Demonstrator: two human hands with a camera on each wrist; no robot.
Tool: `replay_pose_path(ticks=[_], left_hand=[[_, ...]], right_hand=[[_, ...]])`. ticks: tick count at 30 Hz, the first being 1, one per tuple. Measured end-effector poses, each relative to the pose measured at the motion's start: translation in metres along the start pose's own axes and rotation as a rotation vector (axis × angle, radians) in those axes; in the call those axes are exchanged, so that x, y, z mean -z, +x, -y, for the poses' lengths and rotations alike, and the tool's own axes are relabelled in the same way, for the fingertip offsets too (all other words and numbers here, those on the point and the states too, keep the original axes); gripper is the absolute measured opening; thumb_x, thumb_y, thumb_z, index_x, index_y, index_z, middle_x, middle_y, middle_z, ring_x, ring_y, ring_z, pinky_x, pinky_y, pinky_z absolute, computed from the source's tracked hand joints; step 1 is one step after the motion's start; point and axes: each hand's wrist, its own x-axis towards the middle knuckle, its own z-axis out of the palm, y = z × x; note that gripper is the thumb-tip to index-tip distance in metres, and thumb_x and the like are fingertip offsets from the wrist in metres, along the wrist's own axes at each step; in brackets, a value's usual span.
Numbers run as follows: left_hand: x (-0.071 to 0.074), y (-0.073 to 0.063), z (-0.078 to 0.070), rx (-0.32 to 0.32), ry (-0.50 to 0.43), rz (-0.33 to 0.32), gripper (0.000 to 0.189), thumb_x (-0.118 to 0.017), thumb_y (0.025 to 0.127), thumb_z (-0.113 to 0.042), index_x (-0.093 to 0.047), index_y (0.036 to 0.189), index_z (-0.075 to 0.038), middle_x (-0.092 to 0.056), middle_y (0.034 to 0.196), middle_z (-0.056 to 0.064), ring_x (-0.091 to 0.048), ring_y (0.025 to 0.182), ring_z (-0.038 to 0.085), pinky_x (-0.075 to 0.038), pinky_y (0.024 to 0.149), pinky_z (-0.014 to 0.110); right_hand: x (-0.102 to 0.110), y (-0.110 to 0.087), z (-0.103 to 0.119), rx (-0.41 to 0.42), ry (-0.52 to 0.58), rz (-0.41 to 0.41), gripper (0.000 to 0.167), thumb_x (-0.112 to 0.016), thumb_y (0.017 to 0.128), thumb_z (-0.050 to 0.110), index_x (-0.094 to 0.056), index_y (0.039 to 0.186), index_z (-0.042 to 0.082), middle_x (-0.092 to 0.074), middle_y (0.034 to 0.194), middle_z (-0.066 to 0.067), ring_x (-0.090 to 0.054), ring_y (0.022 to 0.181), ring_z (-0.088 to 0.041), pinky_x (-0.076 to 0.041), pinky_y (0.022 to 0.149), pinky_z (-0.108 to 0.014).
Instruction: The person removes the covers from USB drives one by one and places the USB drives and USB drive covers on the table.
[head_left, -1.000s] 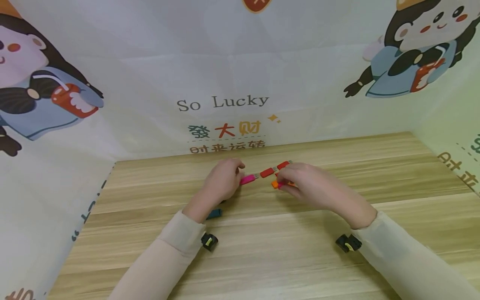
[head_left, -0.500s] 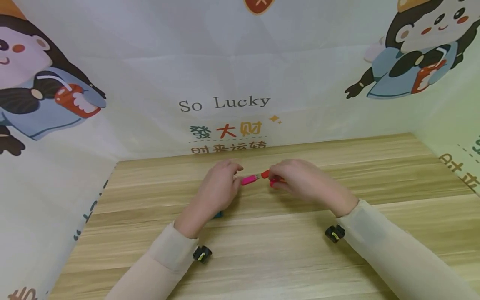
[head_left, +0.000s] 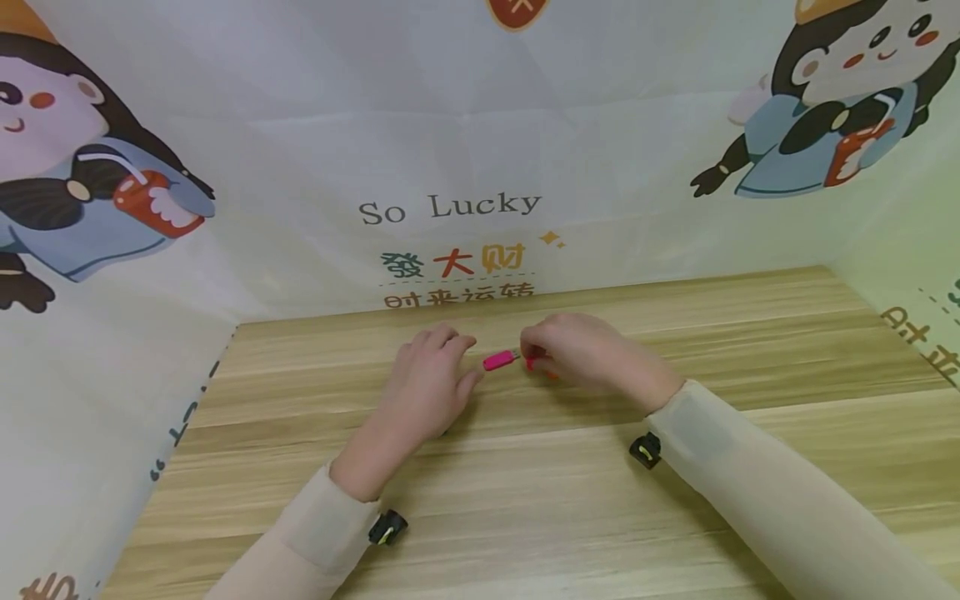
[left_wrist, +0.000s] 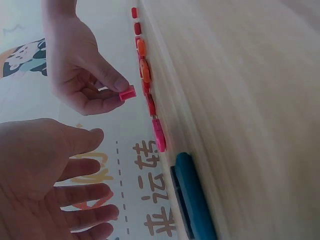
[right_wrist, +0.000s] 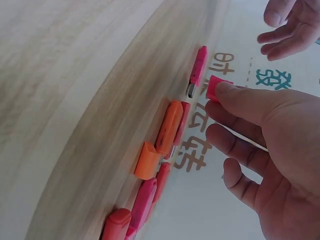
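Between thumb and forefinger my right hand (head_left: 577, 350) pinches a small pink cap (right_wrist: 214, 89), held above the table. Just left of it lies a pink USB flash drive (head_left: 498, 361), its bare metal plug pointing right. My left hand (head_left: 423, 383) is beside that drive's left end, fingers spread, holding nothing. In the right wrist view, an orange flash drive (right_wrist: 170, 125) with an orange cap (right_wrist: 146, 161) at its end lies next to a red flash drive (right_wrist: 182, 124). My right hand hides most of these in the head view.
Several more red and pink pieces (left_wrist: 137, 28) continue the row to the right. A teal object (left_wrist: 195, 200) lies on the wooden table (head_left: 510, 517) near my left hand, beside a darker one. A printed cloth (head_left: 450, 125) stands behind the table.
My right hand has moved left with the pink cap, covering the red drives. My left hand has drawn back left and down, slightly away from the pink drive, and now covers the teal object.
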Motion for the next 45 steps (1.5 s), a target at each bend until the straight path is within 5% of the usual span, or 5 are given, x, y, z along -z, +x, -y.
replay_pose_path(ticks=[18,45], left_hand=[[0.009,-0.022,0.019,0.018,0.033,-0.038,0.049,-0.078,0.099,-0.032,-0.067,0.137,-0.004,-0.063,0.136,0.017,-0.056,0.128,0.043,-0.049,0.099,0.059],[0.012,-0.031,0.029,0.044,0.027,-0.029,0.047,-0.077,0.100,-0.031,-0.068,0.137,-0.004,-0.066,0.131,0.015,-0.059,0.124,0.041,-0.051,0.096,0.057]], right_hand=[[-0.008,0.019,0.000,-0.018,0.009,0.074,0.004,-0.077,0.099,0.017,-0.075,0.096,0.015,-0.073,0.090,0.005,-0.067,0.085,-0.016,-0.057,0.083,-0.040],[-0.011,0.025,0.002,-0.069,0.071,0.089,0.009,-0.076,0.099,0.011,-0.079,0.091,0.010,-0.071,0.083,0.003,-0.061,0.076,-0.014,-0.055,0.075,-0.033]])
